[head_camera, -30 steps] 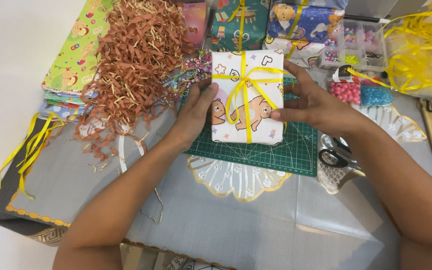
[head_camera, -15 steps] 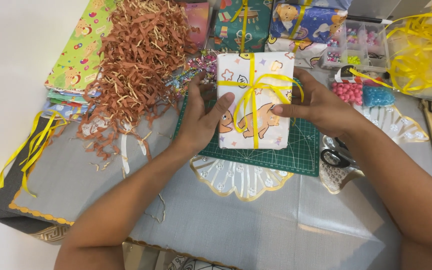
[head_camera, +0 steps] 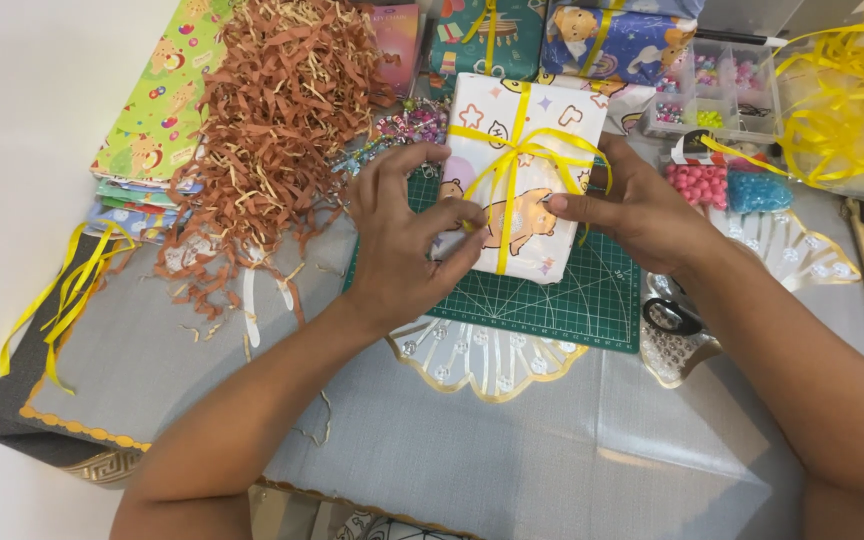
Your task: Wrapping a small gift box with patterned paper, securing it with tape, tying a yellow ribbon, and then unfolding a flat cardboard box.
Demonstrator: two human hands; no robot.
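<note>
A white gift box [head_camera: 520, 170] with cartoon animal print lies on a green cutting mat [head_camera: 562, 300]. A yellow ribbon [head_camera: 512, 150] is tied around it with a bow on top. My left hand [head_camera: 402, 240] rests against the box's left side, with fingertips on the ribbon near the middle. My right hand [head_camera: 632, 215] holds the right side, its thumb and finger pinching at the ribbon on the face of the box.
A heap of brown paper shreds [head_camera: 272, 110] lies at the left, with folded wrapping paper [head_camera: 157, 110] beside it. Wrapped gifts [head_camera: 552, 35] stand behind the box. A bead organiser [head_camera: 722, 80], loose yellow ribbon [head_camera: 842, 100] and scissors [head_camera: 672, 315] are at the right.
The box has stayed on the mat with a slight shift. My left fingers moved from its side onto the ribbon at the front, meeting my right fingers.
</note>
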